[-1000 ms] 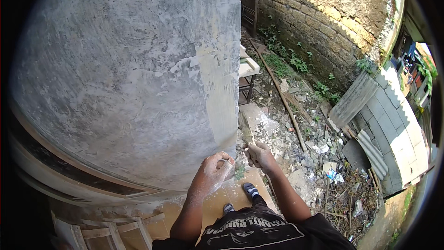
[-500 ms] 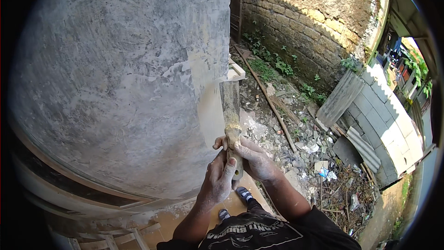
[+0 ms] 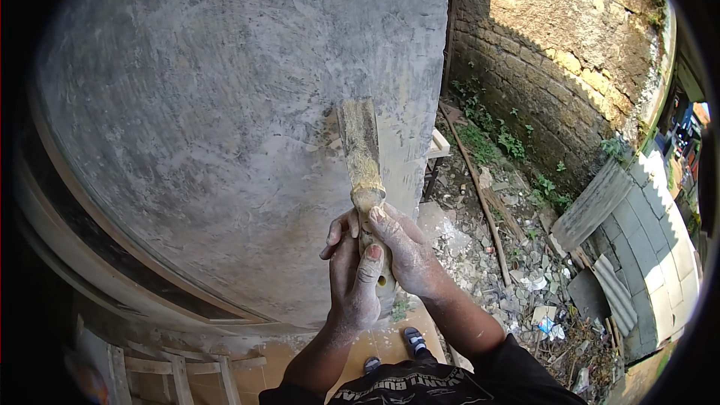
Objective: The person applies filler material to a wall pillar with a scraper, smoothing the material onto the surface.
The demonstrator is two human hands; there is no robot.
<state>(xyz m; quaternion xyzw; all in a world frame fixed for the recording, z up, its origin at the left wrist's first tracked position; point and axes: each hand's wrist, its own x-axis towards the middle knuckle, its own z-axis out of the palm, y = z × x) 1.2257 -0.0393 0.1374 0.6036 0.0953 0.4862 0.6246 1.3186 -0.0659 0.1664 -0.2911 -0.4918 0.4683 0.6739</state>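
A putty knife with a wide blade, crusted with pale dried filler, points up and away from me in front of the grey, patchily plastered wall. My left hand is wrapped round the handle from the left, thumb lying along it. From the other side my right hand grips the same handle near the blade's neck. White dust coats both hands. A hole shows at the handle's butt end. Whether the blade's tip touches the wall, I cannot tell.
The wall ends at a vertical edge on the right. Beyond it lie rubble, a long wooden pole and a mossy block wall. At lower left stands a wooden ladder-like frame on the tiled floor.
The view has swung left, so the wall edge sits farther right. The putty knife, still in both hands, has shifted from beside that edge to in front of the wall, tilting left.
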